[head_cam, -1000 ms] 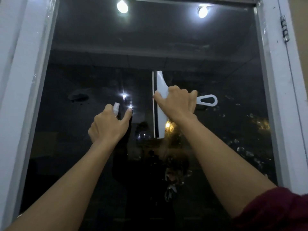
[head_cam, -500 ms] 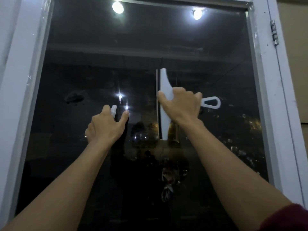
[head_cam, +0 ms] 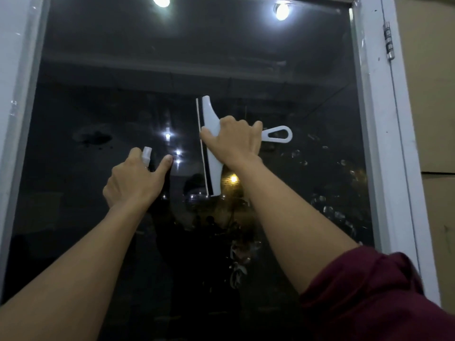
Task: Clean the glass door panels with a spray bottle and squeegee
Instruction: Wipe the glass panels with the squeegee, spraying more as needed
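Note:
A dark glass door panel fills the view and mirrors ceiling lights. My right hand grips a white squeegee by its handle, with the blade upright against the glass near the panel's middle and the loop end pointing right. To its left, my left hand is closed around a small spray bottle whose white nozzle pokes out above the fingers; the bottle's body is hidden. Droplets and smears spot the glass on the right side.
The white door frame runs down the right, with a metal hinge near its top. Another white frame post borders the left. A beige wall lies beyond the hinge side. A dark red sleeve covers my right upper arm.
The squeegee and my right hand have slid slightly left across the glass after a small shift right. My left hand has dropped a little with the bottle. The view has shifted.

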A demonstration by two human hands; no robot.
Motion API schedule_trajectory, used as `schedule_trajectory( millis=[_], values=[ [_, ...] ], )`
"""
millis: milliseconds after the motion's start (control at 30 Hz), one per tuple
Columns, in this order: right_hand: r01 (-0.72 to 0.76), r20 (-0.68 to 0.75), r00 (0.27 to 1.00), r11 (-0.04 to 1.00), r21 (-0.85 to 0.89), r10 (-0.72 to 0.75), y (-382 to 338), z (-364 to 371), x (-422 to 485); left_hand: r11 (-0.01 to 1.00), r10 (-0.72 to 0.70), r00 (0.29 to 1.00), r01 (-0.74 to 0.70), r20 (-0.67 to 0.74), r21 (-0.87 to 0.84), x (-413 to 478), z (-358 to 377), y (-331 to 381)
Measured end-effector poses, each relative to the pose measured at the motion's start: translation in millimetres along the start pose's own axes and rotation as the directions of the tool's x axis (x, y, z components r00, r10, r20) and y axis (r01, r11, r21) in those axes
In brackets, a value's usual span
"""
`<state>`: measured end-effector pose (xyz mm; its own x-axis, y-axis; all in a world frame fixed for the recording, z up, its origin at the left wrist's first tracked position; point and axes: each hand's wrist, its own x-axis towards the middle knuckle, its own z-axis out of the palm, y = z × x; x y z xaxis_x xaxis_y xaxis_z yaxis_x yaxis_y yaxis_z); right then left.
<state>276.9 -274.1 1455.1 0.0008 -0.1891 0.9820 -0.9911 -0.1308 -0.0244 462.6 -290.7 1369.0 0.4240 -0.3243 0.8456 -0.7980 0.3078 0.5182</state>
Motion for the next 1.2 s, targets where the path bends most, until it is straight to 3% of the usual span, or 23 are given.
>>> schedule_trajectory(
  millis=[433,567,800,900,1100,1200],
  values=[
    [-0.192,0.016,0.981,0.976,0.101,0.191,133,-20,-30,1.0,0.009,0.999,-0.01,0.045,0.013,4,-6,1],
    [-0.121,-0.052,0.991,0.986,0.112,0.127,110,-22,-31,1.0,0.009,0.997,-0.011,0.07,0.024,3,-6,2],
    [0.136,0.001,0.99,0.975,0.178,-0.139,2,-5,-7,0.999,-0.025,0.993,0.02,0.117,0.04,5,-11,6],
    [0.233,0.03,0.971,0.969,0.086,-0.236,-23,6,1,0.998,-0.039,0.991,0.033,0.131,0.046,6,-12,7],
    [0.181,0.062,0.982,0.983,-0.003,-0.181,-3,5,6,0.998,-0.055,0.992,0.053,0.113,0.023,6,-13,13],
    [0.138,0.058,0.989,0.99,-0.035,-0.135,23,1,9,0.998,0.054,0.995,-0.051,0.083,-0.039,3,-10,29]
  ],
)
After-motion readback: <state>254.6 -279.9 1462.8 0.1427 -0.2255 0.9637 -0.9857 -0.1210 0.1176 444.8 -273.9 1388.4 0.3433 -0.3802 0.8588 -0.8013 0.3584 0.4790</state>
